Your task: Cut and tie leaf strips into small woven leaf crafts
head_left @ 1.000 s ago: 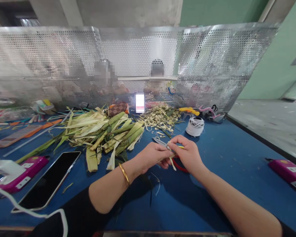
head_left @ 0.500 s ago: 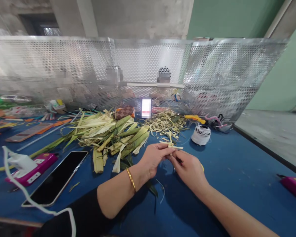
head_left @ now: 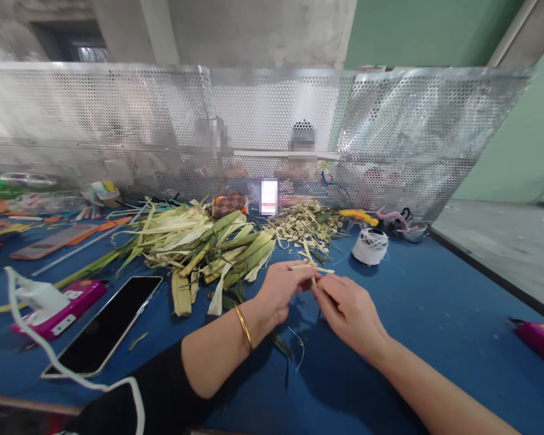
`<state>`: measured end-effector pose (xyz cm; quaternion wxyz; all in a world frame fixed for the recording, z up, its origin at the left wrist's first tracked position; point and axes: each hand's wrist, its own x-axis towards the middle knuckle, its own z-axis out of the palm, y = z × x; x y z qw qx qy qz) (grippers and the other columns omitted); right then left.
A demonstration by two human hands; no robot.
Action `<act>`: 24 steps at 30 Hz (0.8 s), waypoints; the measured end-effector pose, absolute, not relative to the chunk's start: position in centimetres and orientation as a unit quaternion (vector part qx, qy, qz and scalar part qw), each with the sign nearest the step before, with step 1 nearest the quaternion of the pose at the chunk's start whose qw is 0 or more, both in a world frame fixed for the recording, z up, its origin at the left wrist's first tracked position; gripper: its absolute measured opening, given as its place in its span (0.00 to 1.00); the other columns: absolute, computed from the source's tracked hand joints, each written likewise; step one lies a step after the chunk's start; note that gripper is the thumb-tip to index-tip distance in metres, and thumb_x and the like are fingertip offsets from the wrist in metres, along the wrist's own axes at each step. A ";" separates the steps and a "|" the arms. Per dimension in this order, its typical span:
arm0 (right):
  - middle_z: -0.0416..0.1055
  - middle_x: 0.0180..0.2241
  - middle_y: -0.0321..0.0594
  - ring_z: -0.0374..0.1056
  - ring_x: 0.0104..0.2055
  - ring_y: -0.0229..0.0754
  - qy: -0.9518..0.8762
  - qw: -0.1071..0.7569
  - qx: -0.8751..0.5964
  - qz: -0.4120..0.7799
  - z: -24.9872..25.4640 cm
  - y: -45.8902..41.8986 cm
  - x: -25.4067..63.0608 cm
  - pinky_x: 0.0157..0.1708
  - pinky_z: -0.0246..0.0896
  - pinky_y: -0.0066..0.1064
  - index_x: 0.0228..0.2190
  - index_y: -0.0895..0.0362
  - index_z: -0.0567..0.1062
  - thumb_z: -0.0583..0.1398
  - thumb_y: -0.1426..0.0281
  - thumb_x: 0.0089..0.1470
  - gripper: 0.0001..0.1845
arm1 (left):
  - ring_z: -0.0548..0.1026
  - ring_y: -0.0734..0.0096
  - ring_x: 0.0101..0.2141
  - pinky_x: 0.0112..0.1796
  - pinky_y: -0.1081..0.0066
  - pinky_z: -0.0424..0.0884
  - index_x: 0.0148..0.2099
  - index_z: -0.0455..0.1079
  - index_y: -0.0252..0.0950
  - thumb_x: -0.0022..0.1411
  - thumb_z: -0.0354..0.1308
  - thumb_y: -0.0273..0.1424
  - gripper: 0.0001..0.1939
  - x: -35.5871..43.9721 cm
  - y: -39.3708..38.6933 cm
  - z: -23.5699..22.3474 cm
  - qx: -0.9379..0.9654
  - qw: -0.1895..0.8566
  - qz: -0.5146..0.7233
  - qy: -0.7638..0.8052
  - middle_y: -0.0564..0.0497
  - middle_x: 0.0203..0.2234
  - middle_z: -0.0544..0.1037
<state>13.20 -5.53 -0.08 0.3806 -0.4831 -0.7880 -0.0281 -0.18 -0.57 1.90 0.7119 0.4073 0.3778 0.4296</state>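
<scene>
My left hand (head_left: 281, 290) and my right hand (head_left: 347, 307) meet over the blue table (head_left: 426, 302), both pinched on a small piece of pale leaf strips (head_left: 312, 269). The strips stick out crosswise between my fingertips. A gold bangle sits on my left wrist. Just beyond my hands lies a heap of green and pale leaves (head_left: 199, 241) and a pile of cut leaf scraps (head_left: 306, 225). A spool of white thread (head_left: 370, 246) stands to the right of the scraps.
A phone (head_left: 104, 326) lies at the left beside a pink device (head_left: 61, 307) with a white cable. Another pink device (head_left: 539, 339) is at the far right. A perforated metal screen (head_left: 390, 133) closes the table's back; people sit behind it. Tools lie by the screen.
Scissors seen in my hands a second ago are out of view. My hands rose slightly and now both pinch the crossed leaf strips. The camera tilted a little.
</scene>
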 end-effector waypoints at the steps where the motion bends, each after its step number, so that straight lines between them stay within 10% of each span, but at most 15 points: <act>1: 0.65 0.22 0.36 0.59 0.24 0.37 -0.771 0.389 -0.503 -0.037 0.0 -5.4 13.5 0.28 0.52 0.28 0.23 0.55 0.65 0.50 0.67 0.61 0.15 | 0.72 0.74 0.28 0.37 0.71 0.69 0.29 0.75 0.32 0.44 0.67 0.27 0.07 -0.3 -0.5 2.0 0.414 0.713 0.418 0.381 0.51 0.23 0.76; 5: 0.67 0.23 0.34 0.60 0.22 0.37 -0.687 0.422 -0.592 -0.013 0.2 -4.7 14.7 0.24 0.53 0.27 0.35 0.55 0.69 0.54 0.58 0.58 0.14 | 0.72 0.73 0.27 0.34 0.72 0.68 0.30 0.74 0.33 0.46 0.66 0.28 0.06 -0.8 -0.2 2.3 0.447 0.711 0.374 0.393 0.52 0.22 0.75; 24: 0.65 0.20 0.36 0.60 0.24 0.37 -0.792 0.372 -0.481 -0.052 0.6 -4.9 14.8 0.31 0.52 0.30 0.20 0.56 0.67 0.50 0.70 0.60 0.17 | 0.63 0.78 0.22 0.29 0.73 0.64 0.26 0.73 0.32 0.41 0.67 0.42 0.17 -0.1 -0.6 1.1 0.516 0.661 0.378 0.392 0.55 0.17 0.66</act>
